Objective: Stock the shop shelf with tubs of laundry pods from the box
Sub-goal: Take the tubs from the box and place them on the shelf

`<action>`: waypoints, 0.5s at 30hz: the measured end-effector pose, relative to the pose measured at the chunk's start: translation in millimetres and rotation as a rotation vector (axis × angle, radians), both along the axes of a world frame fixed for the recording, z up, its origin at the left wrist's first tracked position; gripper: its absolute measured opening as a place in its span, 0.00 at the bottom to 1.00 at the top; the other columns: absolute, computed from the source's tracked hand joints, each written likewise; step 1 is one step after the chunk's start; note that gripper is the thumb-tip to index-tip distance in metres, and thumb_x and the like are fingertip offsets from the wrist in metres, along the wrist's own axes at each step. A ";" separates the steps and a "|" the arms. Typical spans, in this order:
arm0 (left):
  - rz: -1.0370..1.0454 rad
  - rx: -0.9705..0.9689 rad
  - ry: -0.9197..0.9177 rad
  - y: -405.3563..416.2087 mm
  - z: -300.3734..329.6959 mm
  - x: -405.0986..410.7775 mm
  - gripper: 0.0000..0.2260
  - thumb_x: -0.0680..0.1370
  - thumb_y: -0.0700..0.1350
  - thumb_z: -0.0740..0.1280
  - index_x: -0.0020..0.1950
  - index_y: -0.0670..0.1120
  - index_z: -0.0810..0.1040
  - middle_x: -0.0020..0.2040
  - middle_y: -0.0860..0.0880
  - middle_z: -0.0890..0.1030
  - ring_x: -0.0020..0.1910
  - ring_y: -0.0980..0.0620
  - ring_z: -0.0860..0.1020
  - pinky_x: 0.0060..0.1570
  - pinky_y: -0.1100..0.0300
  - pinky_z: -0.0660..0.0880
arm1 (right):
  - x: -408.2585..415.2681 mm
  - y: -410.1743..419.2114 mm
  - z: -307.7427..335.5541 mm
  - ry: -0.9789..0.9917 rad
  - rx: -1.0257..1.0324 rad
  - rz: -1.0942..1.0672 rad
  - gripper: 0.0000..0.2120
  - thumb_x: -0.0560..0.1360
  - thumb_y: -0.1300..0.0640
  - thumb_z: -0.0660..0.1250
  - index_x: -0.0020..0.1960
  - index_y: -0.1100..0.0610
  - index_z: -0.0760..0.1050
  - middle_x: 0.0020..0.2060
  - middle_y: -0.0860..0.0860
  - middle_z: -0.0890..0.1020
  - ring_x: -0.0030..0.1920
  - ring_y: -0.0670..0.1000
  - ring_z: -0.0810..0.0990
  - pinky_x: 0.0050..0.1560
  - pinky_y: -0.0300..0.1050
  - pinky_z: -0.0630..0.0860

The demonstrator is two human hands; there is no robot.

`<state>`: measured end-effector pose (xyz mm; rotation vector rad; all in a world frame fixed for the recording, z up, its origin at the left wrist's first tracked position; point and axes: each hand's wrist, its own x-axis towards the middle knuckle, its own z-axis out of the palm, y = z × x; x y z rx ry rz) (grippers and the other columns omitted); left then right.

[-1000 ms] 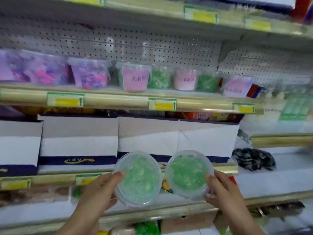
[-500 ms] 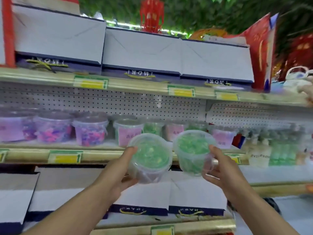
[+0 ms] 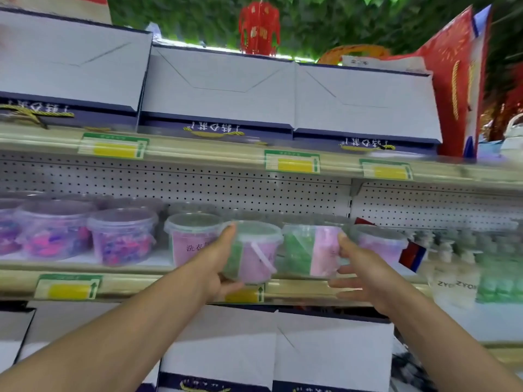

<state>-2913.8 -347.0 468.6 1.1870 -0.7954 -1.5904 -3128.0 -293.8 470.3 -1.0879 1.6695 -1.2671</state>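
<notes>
A pegboard-backed shelf [image 3: 198, 267] carries purple tubs [image 3: 121, 236] toward its left end. At its front edge, the left hand [image 3: 218, 267] grips one green-pod tub [image 3: 252, 253] and the right hand [image 3: 365, 275] clasps another tub [image 3: 311, 250]. White boxes [image 3: 220, 83] line the shelf above.

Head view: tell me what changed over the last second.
Both clear lidded tubs of green pods, one in the left hand and one in the right hand, rose from below to the shelf edge and turned from lids-up to side-on, pink labels showing. Both grips held; the tubs stayed side by side.
</notes>
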 end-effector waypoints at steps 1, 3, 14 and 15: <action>-0.020 -0.057 -0.035 -1.3 -2.3 -0.4 0.29 0.70 0.60 0.70 0.64 0.45 0.68 0.61 0.42 0.75 0.52 0.41 0.76 0.48 0.48 0.77 | -1.6 -1.7 -1.7 0.119 -0.009 -0.001 0.24 0.77 0.40 0.59 0.65 0.55 0.69 0.61 0.56 0.74 0.49 0.55 0.80 0.57 0.55 0.75; -0.084 -0.149 -0.210 -1.4 -8.9 -1.6 0.31 0.69 0.58 0.71 0.66 0.45 0.67 0.61 0.43 0.75 0.52 0.44 0.77 0.48 0.52 0.77 | -5.1 -7.7 -7.4 0.404 -0.074 -0.024 0.28 0.75 0.42 0.64 0.69 0.55 0.63 0.64 0.53 0.73 0.58 0.55 0.76 0.57 0.49 0.71; 0.301 -0.825 -1.432 -4.8 -28.9 -15.0 0.26 0.76 0.53 0.65 0.66 0.53 0.53 0.63 0.45 0.67 0.48 0.44 0.78 0.37 0.56 0.70 | -1.1 -53.4 -20.1 0.747 -0.306 -0.103 0.22 0.76 0.53 0.66 0.67 0.52 0.62 0.35 0.47 0.75 0.42 0.53 0.74 0.40 0.45 0.68; 0.298 -0.829 -1.447 -8.6 -28.9 -16.1 0.24 0.76 0.53 0.65 0.65 0.53 0.54 0.61 0.44 0.68 0.47 0.44 0.78 0.36 0.56 0.71 | -1.1 -58.4 -20.4 0.747 -0.302 -0.121 0.21 0.76 0.53 0.66 0.66 0.52 0.63 0.36 0.48 0.76 0.42 0.53 0.74 0.39 0.45 0.68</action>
